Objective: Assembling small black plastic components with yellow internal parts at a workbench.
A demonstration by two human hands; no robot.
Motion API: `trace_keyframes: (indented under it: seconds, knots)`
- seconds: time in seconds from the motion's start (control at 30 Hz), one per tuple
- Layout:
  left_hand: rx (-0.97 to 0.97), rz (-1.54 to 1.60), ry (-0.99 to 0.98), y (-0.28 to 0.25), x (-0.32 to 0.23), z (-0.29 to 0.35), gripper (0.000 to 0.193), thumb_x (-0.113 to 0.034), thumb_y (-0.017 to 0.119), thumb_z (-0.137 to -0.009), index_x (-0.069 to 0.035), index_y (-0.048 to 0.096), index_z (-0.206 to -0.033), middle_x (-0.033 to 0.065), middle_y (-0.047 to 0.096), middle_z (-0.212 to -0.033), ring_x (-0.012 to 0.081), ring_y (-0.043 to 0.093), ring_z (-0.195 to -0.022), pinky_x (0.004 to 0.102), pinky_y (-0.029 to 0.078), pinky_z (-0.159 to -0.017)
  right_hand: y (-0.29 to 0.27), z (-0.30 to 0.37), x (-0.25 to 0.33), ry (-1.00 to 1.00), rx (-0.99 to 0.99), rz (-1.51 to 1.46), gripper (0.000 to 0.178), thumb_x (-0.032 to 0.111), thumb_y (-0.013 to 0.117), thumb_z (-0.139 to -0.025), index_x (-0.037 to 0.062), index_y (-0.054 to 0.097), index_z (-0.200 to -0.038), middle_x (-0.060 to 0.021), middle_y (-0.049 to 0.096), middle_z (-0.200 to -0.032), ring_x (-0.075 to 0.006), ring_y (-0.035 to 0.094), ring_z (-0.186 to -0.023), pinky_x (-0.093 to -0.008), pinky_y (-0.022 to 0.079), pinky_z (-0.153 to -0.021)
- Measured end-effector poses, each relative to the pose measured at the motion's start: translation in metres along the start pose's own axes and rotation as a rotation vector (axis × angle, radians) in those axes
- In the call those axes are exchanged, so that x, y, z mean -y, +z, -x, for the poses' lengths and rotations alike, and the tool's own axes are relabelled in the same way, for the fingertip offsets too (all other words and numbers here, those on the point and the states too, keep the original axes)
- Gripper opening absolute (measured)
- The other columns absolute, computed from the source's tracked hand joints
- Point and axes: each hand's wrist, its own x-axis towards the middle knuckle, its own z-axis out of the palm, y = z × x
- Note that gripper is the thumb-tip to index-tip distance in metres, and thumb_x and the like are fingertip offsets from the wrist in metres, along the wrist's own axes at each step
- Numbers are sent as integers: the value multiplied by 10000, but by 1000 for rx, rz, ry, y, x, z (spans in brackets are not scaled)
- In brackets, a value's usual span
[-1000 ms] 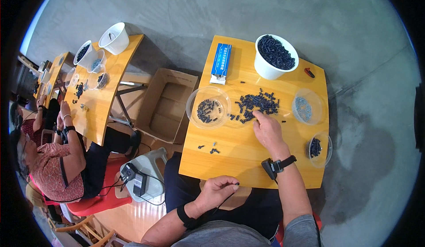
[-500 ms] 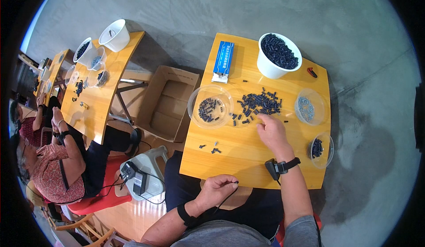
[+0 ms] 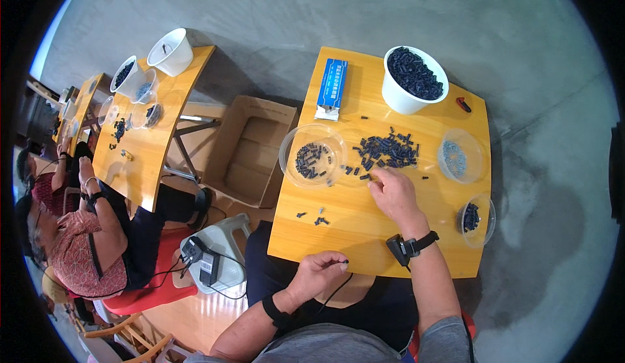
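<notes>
My left hand [image 3: 317, 275] is closed in a pinch just off the table's near edge. Between its thumb and fingertips is a small black plastic piece [image 3: 346, 262]. Over the table, my right hand [image 3: 394, 194] has its fingers bent downward, the index fingertip at a short black tube-like piece [image 3: 365, 177]. That piece lies at the near-left edge of a loose pile of similar black pieces [image 3: 390, 151]. I see no object held in the right hand; its thumb is partly hidden. Several small black pieces [image 3: 321, 221] lie nearer me, left of the right hand.
A clear round tub [image 3: 286, 143] with black pieces stands left of the pile. Behind are a blue box [image 3: 333, 83] and a white bucket [image 3: 402, 99]. Clear tubs [image 3: 474, 143] [image 3: 487, 228] stand right. A cardboard box [image 3: 247, 148] and a grey stool [image 3: 228, 265] are left; another person sits beyond.
My right hand has moved left and slightly nearer me, to a piece at the pile's edge. My left hand has shifted up a little, still pinching its piece.
</notes>
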Motion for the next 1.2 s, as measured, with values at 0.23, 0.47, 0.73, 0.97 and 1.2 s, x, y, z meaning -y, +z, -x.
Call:
trace_keyframes:
  seconds: [0.23, 0.47, 0.73, 0.97, 1.2]
  knots:
    - [-92, -13, 69, -10, -1, -7, 97, -10, 639, -839, 7, 644, -934, -2, 629, -837, 74, 576, -779, 214, 473, -729, 8, -3, -1, -50, 3, 67, 111, 138, 602, -793, 41, 610, -845, -147, 583, -734, -340, 591, -676, -435, 477, -599]
    - [-203, 153, 118, -33, -12, -12, 112, 0, 614, -852, -28, 633, -959, 18, 636, -879, 93, 586, -767, 230, 480, -713, 16, 3, -6, -15, -153, 38, 87, 112, 598, -793, 27, 605, -809, -151, 597, -740, -343, 596, -679, -427, 478, -594]
    - [-109, 195, 181, -9, -55, 3, 105, -21, 581, -887, -11, 617, -986, 51, 653, -935, 115, 616, -833, 250, 504, -770, -14, 37, 15, 362, -107, -797, 73, -22, 549, -844, -39, 609, -881, -62, 610, -735, -103, 601, -597, -230, 486, -521]
    - [-18, 123, 272, 9, -75, 26, 97, -32, 587, -888, 0, 622, -972, 48, 648, -914, 107, 602, -852, 242, 494, -787, -66, 87, 85, 107, 21, -899, 85, -46, 531, -843, -57, 602, -888, -81, 598, -789, -124, 618, -642, -233, 500, -577]
    - [41, 134, 354, 26, -87, 54, 111, -43, 622, -868, 11, 651, -961, 28, 651, -871, 84, 591, -803, 213, 480, -737, -91, 123, 123, -121, 34, -918, 123, -110, 529, -821, -59, 595, -912, -126, 577, -884, -155, 625, -694, -254, 527, -624]
